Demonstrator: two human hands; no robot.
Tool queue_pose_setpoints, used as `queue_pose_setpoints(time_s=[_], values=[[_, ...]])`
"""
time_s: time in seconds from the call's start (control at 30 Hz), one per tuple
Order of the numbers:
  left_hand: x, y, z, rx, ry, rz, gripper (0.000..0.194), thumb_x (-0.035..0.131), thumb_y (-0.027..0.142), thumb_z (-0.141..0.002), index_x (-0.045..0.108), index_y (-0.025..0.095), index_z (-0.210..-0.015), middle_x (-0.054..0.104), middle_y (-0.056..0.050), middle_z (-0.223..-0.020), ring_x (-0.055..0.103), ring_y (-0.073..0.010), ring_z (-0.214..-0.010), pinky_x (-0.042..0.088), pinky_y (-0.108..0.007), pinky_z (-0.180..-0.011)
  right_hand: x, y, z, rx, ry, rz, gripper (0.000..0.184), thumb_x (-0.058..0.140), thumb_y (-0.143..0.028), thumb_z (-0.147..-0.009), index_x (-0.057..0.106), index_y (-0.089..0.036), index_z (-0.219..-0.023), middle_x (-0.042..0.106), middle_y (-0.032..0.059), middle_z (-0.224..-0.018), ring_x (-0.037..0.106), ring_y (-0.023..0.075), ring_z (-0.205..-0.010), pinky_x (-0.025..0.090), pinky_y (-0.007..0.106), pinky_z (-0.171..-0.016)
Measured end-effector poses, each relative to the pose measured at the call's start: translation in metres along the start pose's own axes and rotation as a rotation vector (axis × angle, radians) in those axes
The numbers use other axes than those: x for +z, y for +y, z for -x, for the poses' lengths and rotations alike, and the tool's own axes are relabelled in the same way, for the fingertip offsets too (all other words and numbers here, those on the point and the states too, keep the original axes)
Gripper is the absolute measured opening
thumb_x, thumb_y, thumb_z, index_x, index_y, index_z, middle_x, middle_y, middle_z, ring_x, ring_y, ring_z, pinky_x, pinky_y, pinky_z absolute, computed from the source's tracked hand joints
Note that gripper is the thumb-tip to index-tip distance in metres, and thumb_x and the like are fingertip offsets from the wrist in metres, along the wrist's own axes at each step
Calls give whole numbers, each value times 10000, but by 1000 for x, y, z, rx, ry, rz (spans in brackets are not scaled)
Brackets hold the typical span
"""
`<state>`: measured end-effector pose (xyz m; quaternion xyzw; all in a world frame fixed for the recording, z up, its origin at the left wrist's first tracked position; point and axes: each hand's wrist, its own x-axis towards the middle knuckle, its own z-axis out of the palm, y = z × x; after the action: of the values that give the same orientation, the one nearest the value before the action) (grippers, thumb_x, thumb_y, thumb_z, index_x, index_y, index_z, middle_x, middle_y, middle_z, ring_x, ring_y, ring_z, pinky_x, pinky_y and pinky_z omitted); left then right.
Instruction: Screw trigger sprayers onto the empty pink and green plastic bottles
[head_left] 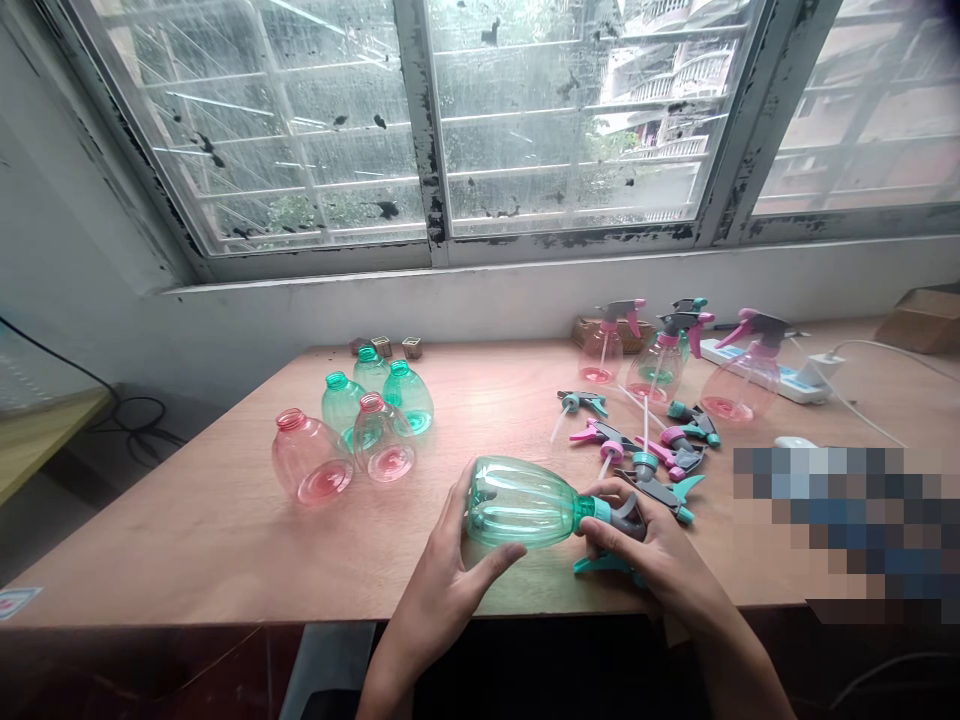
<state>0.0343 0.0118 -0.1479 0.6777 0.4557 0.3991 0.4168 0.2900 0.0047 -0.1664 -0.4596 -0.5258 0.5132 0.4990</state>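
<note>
A clear green spray bottle (523, 502) is held on its side above the front of the table, its neck pointing right. My left hand (459, 560) cups its base and body, the thumb along the lower side. At the neck, my right hand (645, 545) grips the grey and teal spray head (626, 515), which sits on the bottle's mouth; the fingers partly hide it. A teal trigger part (602, 565) shows below that hand. Just behind lie several loose spray heads, among them a pink and grey one (679, 455) and a teal and grey one (660, 490).
Open green bottles (341, 402) and pink bottles (311, 458) stand at the left of the wooden table (225, 560). Bottles with spray heads, such as a pink one (600, 350), stand at the back right, near a white power strip (780, 375). Small boxes (412, 347) line the wall.
</note>
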Motion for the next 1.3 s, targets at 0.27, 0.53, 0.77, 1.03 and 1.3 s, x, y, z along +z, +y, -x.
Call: queue_pose_setpoints(time_s=[0.27, 0.53, 0.77, 1.03, 1.3], values=[[1, 0, 0, 5, 0, -7, 847, 711, 495, -926, 266, 321, -1625, 332, -51, -1702, 241, -322, -1592, 202, -461, -1308, 1, 2, -1, -1, 1, -11, 405, 836, -485, -836, 659, -196, -1056, 717, -14, -732, 720, 208, -701, 626, 330, -694], [1, 0, 0, 12, -1, -24, 844, 703, 493, -935, 256, 305, -1626, 326, -53, -1704, 261, -290, -1587, 205, -435, -1309, 0, 3, 1, -2, -3, -14, 397, 831, -478, -848, 653, -196, -1062, 719, -13, -732, 714, 202, -703, 621, 312, -690], [1, 0, 0, 13, 6, -27, 843, 708, 491, -930, 269, 301, -1625, 336, -71, -1699, 272, -317, -1580, 209, -469, -1305, 0, 2, 0, -4, -13, -6, 386, 820, -477, -867, 642, -201, -1070, 723, -21, -738, 715, 184, -704, 617, 289, -695], [1, 0, 0, 7, 3, -50, 846, 696, 521, -932, 256, 314, -1625, 337, -64, -1697, 301, -302, -1569, 232, -453, -1299, 0, 3, 0, -4, -11, -21, 399, 824, -491, -857, 643, -200, -1060, 717, -25, -721, 701, 177, -693, 615, 285, -690], [1, -1, 0, 14, 0, -56, 835, 690, 518, -941, 244, 341, -1623, 328, -45, -1701, 289, -280, -1574, 226, -447, -1303, -1, 3, 0, 2, -18, -20, 387, 832, -484, -848, 652, -208, -1049, 719, -27, -729, 699, 175, -699, 609, 274, -683]])
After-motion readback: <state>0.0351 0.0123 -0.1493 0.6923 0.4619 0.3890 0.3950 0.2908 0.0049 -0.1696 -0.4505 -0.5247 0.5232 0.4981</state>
